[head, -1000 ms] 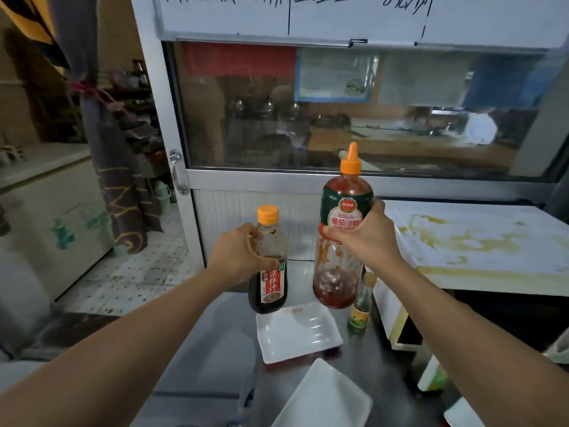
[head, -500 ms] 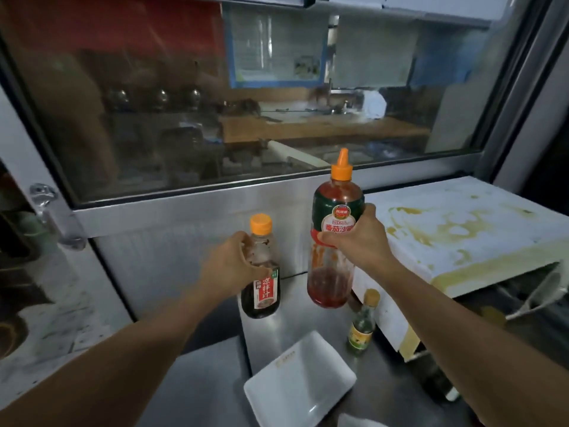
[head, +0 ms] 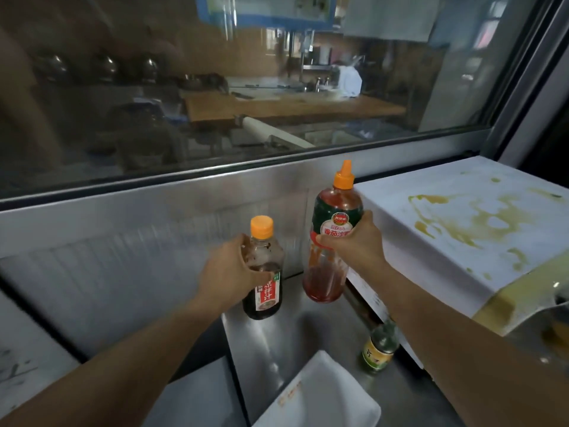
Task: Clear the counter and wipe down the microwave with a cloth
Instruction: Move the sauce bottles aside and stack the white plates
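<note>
The left hand (head: 229, 268) is wrapped around the dark sauce bottle (head: 263, 268), fingers curled over its clear shoulder just above the red label, orange screw cap standing free above the knuckles. The bottle is upright at the back of the steel counter (head: 277, 340); whether its base touches the surface I cannot tell. The right hand (head: 357, 241) clamps the taller red sauce bottle (head: 331, 238) around its green-and-white label, thumb in front, fingers round the far side. That bottle is upright too, its orange nozzle pointing up, and its red-filled bottom looks to sit at or just above the counter near the metal back panel (head: 154, 241).

Just beside the red bottle, to the right, stands the white microwave (head: 431, 241), its top smeared with yellow-green stains. A small green bottle (head: 380, 349) with a yellow label stands on the counter against the microwave's front lower edge, partly under the right forearm. Nearer the person, a white rectangular plate (head: 323, 399) lies flat on the counter. Above the back panel runs a wide glass window (head: 215, 103) looking into a dim kitchen.
</note>
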Demonstrator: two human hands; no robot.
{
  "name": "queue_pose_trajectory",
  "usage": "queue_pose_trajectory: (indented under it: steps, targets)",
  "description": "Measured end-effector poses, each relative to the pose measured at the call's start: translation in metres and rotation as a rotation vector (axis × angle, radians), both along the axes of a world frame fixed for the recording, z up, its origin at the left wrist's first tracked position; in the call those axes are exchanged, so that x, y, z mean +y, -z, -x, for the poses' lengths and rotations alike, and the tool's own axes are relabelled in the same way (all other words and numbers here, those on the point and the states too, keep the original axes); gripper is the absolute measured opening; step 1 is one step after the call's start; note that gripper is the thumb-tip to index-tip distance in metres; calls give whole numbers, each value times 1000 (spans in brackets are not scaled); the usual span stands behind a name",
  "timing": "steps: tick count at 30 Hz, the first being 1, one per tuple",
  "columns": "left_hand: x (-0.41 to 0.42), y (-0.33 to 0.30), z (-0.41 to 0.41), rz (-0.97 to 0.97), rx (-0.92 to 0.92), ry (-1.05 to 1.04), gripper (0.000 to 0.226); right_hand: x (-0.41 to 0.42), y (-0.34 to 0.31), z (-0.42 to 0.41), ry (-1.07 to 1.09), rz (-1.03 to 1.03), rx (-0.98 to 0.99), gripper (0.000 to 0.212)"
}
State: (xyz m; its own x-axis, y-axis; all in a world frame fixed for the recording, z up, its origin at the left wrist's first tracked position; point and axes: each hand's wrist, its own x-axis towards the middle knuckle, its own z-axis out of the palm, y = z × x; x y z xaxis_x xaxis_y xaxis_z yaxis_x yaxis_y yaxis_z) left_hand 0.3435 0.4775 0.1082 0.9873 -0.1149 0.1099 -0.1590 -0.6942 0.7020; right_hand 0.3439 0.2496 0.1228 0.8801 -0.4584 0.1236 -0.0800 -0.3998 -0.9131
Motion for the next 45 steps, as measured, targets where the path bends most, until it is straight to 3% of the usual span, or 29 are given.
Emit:
queue_pose_trajectory:
  steps: [7,11,30,38,45]
  targets:
    - [-5,30,-19,30,37,-13,57,-7,45,-35,26,-18,-20,78]
    - [-8,37,-27,30,38,1,56,-16,56,-52,39,-39,30,92]
    - [-24,39,-46,14,41,33,62,-22,80,-56,14,-46,-12,87]
    - [-27,37,-41,-2,39,40,60,-18,71,-45,25,15,60,83]
    - [-31,35,-38,18,40,64,60,3,101,-14,174,149,163,81]
